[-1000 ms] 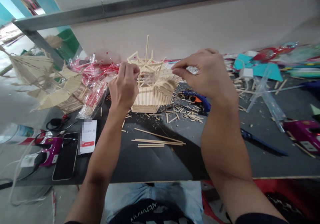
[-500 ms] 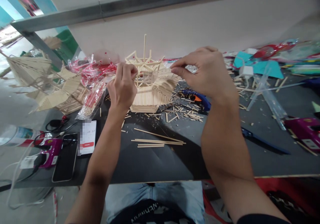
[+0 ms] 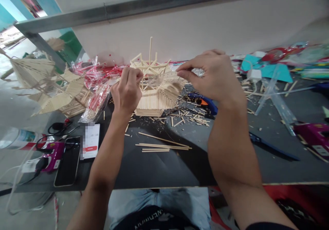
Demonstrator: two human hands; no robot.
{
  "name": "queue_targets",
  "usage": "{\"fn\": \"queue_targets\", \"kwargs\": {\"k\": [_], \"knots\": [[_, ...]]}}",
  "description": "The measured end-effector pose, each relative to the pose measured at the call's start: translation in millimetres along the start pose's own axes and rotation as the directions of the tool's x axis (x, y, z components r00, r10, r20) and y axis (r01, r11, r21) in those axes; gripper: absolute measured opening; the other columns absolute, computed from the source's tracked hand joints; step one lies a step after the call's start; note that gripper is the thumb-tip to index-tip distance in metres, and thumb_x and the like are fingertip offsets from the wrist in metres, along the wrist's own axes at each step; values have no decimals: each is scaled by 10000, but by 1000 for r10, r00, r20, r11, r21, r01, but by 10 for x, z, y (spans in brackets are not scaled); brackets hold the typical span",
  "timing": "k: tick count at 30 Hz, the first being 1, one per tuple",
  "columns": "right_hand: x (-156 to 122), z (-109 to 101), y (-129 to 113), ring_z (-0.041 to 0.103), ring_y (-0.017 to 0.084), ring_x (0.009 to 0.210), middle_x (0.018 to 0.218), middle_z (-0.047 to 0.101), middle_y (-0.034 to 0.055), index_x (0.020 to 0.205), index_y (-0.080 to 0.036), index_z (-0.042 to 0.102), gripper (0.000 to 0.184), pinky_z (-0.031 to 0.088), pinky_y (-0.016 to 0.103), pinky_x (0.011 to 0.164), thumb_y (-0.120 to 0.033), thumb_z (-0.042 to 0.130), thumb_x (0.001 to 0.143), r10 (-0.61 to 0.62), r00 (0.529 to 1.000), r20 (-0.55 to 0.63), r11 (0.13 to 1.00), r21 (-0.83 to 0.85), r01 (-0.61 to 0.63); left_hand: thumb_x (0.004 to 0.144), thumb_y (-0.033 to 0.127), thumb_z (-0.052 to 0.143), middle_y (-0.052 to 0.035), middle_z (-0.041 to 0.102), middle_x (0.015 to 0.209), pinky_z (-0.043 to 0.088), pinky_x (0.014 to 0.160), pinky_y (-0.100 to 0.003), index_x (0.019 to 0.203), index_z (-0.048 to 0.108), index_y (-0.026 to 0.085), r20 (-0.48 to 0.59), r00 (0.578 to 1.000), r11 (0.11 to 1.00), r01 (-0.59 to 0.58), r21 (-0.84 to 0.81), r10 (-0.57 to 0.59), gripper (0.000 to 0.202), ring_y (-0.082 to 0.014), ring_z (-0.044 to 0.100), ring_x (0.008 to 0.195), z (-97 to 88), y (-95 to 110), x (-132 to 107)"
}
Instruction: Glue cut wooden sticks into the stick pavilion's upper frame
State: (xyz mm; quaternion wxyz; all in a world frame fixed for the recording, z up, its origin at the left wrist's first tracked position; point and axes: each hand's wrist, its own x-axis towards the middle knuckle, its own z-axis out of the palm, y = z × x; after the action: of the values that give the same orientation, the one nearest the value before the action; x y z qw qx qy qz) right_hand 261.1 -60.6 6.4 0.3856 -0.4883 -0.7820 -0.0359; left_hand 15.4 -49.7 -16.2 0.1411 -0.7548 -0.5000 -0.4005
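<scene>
While loose sticks (image 3: 164, 145) lie toward the front of the dark table (image 3: 164, 171), the left hand (image 3: 127, 90), fingertips drawn together, and the right hand (image 3: 212, 73), thumb and forefinger pinched, are raised beyond; what, if anything, these 2 grip I cannot tell. Between them shows the stick model (image 3: 149, 100). Delicate frame work seems in hand; the next move calls for steadiness.

Dark table (image 3: 164, 170) strewn with stick offcuts (image 3: 202, 121) below and between left grip (image 3: 128, 90) and right grip (image 3: 214, 74). Stick structure (image 3: 151, 101) set between grips. Loose long sticks (image 3: 163, 146) laid on near side of both. Black phone (image 3: 67, 165), lit phone (image 3: 92, 139) placed left of left grip; dark blue tool (image 3: 273, 148) right of right grip.
</scene>
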Motion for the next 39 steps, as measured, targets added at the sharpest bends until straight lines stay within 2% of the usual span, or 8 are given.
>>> {"fn": "queue_targets", "kwargs": {"k": [8,16,20,25,26,28,33,39], "knots": [[-2,9,24,684,260,911,927,786,37,907,-264,750,176,405,511,1007,-372,617,946,6,1000,13,1000,-26,-6,1007,154,433,-87,714,993,429,631,-297,950,692,209,-4,1000,1000,6,13,-6,271,-172,651,773,14,11,-15],[-10,1,11,692,247,893,922,790,49,907,-251,757,179,409,504,1008,-354,616,946,-7,1000,0,1000,-19,7,997,129,429,-77,753,961,430,605,-308,952,717,244,-10,997,995,-70,73,71,314,-161,655,729,-36,3,-20],[-8,7,26,695,252,909,911,789,53,901,-251,751,188,401,506,1014,-363,608,950,-6,1000,-13,1000,-16,6,998,152,454,-64,749,960,424,622,-315,936,712,241,35,994,995,-102,20,101,280,-158,646,727,-150,10,18],[-6,-13,11,702,249,927,921,793,34,900,-251,756,169,405,489,1020,-364,635,933,15,1000,0,1000,1,-15,957,157,530,-30,723,917,449,641,-324,866,662,265,59,987,982,-144,-122,152,194,-158,634,773,-424,-81,137],[-4,-20,-1,702,250,937,933,794,36,906,-251,757,164,407,487,1020,-361,639,935,16,1000,5,1000,0,-16,942,148,555,-22,724,941,462,663,-326,874,658,273,93,984,983,-138,-124,150,175,-159,639,811,-485,-127,159],[1,-26,-26,703,253,944,948,795,42,918,-250,758,159,418,484,1012,-362,646,940,10,1000,0,1000,-3,-10,869,107,609,-8,716,896,454,647,-326,835,639,265,54,990,985,-125,-115,132,164,-153,633,788,-591,-245,188],[16,15,-74,697,253,904,944,791,37,918,-244,764,155,440,481,977,-355,657,939,-35,998,-58,999,-3,35,797,69,594,-1,732,827,472,664,-326,812,645,252,134,988,993,90,-79,-79,190,-162,642,734,-700,-550,178],[25,54,-159,684,255,924,969,783,38,927,-253,758,191,423,500,1012,-380,620,964,-13,999,-51,1000,-27,12,749,214,739,-1,732,747,503,642,-280,782,686,223,201,968,965,187,-186,-149,63,-136,630,643,-662,-554,165]]}}
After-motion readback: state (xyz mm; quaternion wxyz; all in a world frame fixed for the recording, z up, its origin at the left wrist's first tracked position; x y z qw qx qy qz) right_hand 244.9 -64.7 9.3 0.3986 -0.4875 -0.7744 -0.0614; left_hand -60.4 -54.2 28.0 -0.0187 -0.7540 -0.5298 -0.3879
